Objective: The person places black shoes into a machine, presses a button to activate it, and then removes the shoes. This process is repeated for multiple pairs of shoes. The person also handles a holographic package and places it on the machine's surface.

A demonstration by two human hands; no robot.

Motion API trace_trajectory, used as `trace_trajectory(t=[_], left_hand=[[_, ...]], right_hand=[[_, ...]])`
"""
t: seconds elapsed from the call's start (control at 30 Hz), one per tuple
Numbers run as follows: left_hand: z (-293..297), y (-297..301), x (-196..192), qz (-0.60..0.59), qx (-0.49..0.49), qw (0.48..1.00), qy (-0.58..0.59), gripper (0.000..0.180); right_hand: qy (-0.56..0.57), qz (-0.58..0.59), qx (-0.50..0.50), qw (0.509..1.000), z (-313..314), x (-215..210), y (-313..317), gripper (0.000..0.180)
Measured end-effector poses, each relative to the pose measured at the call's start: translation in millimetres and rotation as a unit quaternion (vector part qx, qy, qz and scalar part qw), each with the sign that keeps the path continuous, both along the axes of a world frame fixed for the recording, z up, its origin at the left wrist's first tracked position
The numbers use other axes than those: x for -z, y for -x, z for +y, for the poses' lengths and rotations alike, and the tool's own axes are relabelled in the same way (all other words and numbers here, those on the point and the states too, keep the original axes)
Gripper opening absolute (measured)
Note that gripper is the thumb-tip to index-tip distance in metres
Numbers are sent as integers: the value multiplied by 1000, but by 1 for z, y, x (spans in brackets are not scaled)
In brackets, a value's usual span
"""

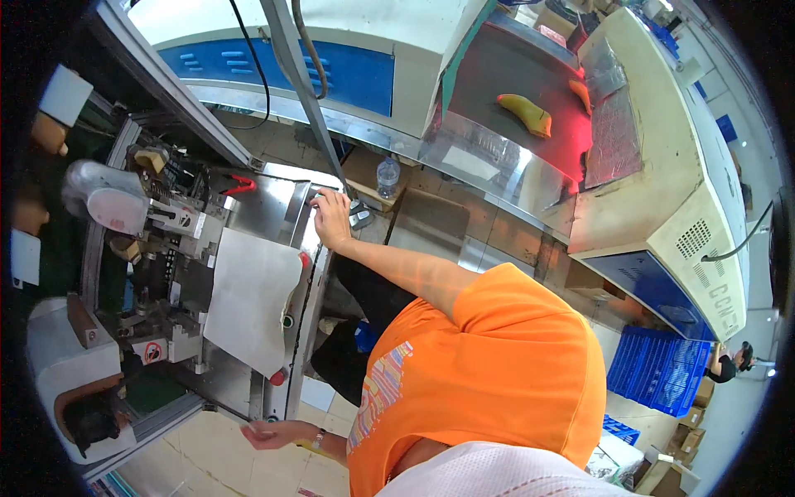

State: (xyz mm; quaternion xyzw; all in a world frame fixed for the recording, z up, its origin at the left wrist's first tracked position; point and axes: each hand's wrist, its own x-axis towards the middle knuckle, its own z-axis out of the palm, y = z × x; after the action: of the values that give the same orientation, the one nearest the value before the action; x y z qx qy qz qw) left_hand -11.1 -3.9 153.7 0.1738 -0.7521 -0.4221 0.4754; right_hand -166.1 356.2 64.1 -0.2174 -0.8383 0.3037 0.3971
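Right grip (332, 220): fingers over the metal tabletop's (258, 204) near edge, upper corner; can't tell if it holds anything. Left grip (280, 434): loosely spread, palm partly up, nothing visible in it, just off the lower corner. White sheet (251, 302) lies flat on the tabletop between the two, beside the machine (178, 219), one red knob (277, 378) at its lower corner. Red-handled tool (240, 184) above the sheet. Yellow-green curved piece (525, 114) on the dark conveyor (497, 79), well apart.

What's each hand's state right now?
Left hand: open, nothing visible in it.
Right hand: at the edge of the metal table; whether it grips anything can't be told.
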Motion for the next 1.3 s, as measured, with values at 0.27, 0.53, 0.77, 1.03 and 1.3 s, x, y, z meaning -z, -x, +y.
trace_trajectory(t=[0.27,0.53,0.77,1.03,1.3], left_hand=[[118,-19,-176,127,771,478,-402,28],[162,-30,-173,34,925,267,-268,27],[161,-28,-168,4,939,254,-233,26],[160,-24,-168,-17,946,246,-210,25],[157,-24,-167,-26,952,240,-190,25]], right_hand=[[6,1,-1,1000,-2,-4,-1,20],[-14,9,6,1000,-1,-2,1,18],[-15,-8,5,1000,1,-1,-1,19],[-7,-13,-4,1000,-1,-6,-3,19],[-4,-10,-5,1000,-1,-5,-3,19]])
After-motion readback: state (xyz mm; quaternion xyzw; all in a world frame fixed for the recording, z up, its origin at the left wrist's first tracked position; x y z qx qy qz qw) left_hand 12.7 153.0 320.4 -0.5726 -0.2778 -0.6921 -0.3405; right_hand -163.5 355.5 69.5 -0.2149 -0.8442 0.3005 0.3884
